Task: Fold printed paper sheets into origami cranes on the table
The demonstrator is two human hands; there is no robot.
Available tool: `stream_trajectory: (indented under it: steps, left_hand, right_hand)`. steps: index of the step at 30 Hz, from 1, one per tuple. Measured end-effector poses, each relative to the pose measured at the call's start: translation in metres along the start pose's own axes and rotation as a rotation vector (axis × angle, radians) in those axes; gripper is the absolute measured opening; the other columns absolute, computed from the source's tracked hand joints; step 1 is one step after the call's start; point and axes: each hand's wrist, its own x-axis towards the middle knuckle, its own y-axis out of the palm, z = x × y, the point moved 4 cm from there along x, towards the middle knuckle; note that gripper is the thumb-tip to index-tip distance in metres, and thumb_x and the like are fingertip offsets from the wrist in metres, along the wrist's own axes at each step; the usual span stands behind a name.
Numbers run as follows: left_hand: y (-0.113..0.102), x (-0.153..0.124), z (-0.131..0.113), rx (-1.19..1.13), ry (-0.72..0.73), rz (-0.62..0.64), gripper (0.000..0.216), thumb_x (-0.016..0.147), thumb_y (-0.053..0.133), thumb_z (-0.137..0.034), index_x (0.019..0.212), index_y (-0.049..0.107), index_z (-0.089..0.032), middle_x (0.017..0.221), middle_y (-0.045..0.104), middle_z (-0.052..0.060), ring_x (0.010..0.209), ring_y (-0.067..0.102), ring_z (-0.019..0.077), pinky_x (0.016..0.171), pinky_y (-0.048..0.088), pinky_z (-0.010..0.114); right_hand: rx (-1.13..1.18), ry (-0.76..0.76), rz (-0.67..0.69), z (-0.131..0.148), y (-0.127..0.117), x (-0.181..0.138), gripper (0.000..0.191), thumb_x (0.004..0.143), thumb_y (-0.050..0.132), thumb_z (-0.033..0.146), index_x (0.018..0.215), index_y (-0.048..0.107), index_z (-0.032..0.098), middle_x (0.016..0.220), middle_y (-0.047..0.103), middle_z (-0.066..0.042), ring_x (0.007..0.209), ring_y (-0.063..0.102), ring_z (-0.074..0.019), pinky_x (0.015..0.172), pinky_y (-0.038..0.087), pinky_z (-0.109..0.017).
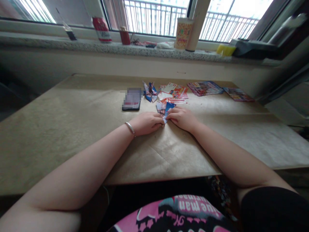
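Note:
A folded piece of printed paper [169, 107], blue with a colourful picture, lies on the table between my two hands. My left hand [150, 122], with a silver bangle at its wrist, grips the paper's lower left edge, fingers bent together. From the other side, my right hand [181, 118] presses its fingers on the blue flap. The fingertips of both hands nearly meet at the paper's lower point. Just beyond stands a folded paper shape [151, 92] with pointed blue and white flaps. A phone [132, 99] lies left of it.
Red and white printed cards [174, 91] lie spread behind the paper. A stack of printed booklets [205, 88] and another booklet [238, 94] sit at the back right. The windowsill [145, 47] holds a red can [101, 29], a patterned cup [182, 33] and a yellow sponge-like block [226, 50].

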Motion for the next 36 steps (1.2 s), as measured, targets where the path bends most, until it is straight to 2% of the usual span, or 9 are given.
stream_trajectory:
  steps: [8,13,17,20,24,26,31,36]
  left_hand:
    - [0.005,0.001,-0.001,-0.062,-0.020,-0.089,0.022,0.090,0.048,-0.018,0.093,0.071,-0.019,0.102,0.071,0.007,0.094,0.066,0.0177,0.089,0.051,0.031]
    - [0.008,0.005,-0.004,-0.075,-0.150,-0.088,0.018,0.090,0.051,-0.021,0.090,0.068,-0.017,0.098,0.069,0.008,0.099,0.064,0.0195,0.090,0.051,0.032]
    - [0.009,0.009,-0.005,0.024,-0.225,-0.037,0.017,0.090,0.056,-0.030,0.088,0.066,-0.017,0.097,0.068,0.007,0.097,0.063,0.0223,0.090,0.051,0.036]
    - [0.006,0.008,-0.003,0.056,-0.212,-0.029,0.016,0.088,0.058,-0.030,0.090,0.067,-0.017,0.098,0.070,0.007,0.098,0.064,0.0227,0.094,0.049,0.039]
    - [0.002,0.001,0.007,0.018,-0.161,-0.066,0.016,0.086,0.059,-0.028,0.096,0.070,-0.021,0.108,0.070,0.006,0.106,0.063,0.0208,0.097,0.049,0.036]
    - [0.000,-0.003,0.013,0.040,-0.155,-0.092,0.018,0.088,0.056,-0.025,0.096,0.071,-0.022,0.104,0.072,0.005,0.108,0.063,0.0214,0.098,0.048,0.037]
    - [0.000,-0.004,0.019,0.045,-0.174,-0.066,0.023,0.090,0.050,-0.022,0.089,0.073,-0.020,0.098,0.074,0.005,0.094,0.066,0.0181,0.091,0.052,0.033]
    - [-0.002,-0.002,0.011,0.095,-0.221,0.001,0.027,0.089,0.048,-0.019,0.090,0.074,-0.017,0.098,0.072,0.008,0.092,0.066,0.0190,0.089,0.053,0.033]
  right_hand:
    - [0.043,0.050,0.033,0.002,-0.002,-0.003,0.024,0.088,0.055,0.017,0.098,0.075,0.024,0.100,0.073,-0.005,0.096,0.063,-0.0203,0.086,0.048,-0.032]
    - [0.119,0.048,0.022,0.001,-0.001,-0.002,0.023,0.087,0.055,0.015,0.097,0.076,0.022,0.101,0.073,-0.006,0.095,0.065,-0.0203,0.088,0.050,-0.033]
    - [0.133,0.032,0.019,0.003,-0.002,-0.001,0.023,0.087,0.056,0.016,0.096,0.076,0.020,0.100,0.073,-0.008,0.094,0.064,-0.0203,0.088,0.050,-0.034]
    - [0.114,0.034,0.034,0.008,-0.003,-0.002,0.023,0.089,0.055,0.019,0.097,0.076,0.020,0.098,0.072,-0.008,0.093,0.063,-0.0206,0.088,0.049,-0.035]
    - [0.056,0.029,0.070,0.016,-0.005,-0.003,0.025,0.091,0.053,0.024,0.104,0.075,0.021,0.101,0.072,-0.008,0.095,0.061,-0.0219,0.088,0.048,-0.036]
    - [0.047,0.005,0.079,0.019,-0.005,-0.003,0.027,0.092,0.052,0.023,0.108,0.073,0.022,0.106,0.071,-0.007,0.097,0.060,-0.0218,0.089,0.047,-0.036]
    - [0.019,-0.045,0.083,0.022,-0.003,-0.001,0.031,0.094,0.048,0.023,0.113,0.072,0.024,0.111,0.070,-0.007,0.097,0.057,-0.0221,0.089,0.047,-0.037]
    - [-0.016,-0.037,0.093,0.022,-0.001,0.001,0.036,0.093,0.047,0.022,0.122,0.069,0.026,0.112,0.068,-0.007,0.100,0.055,-0.0235,0.090,0.046,-0.038]
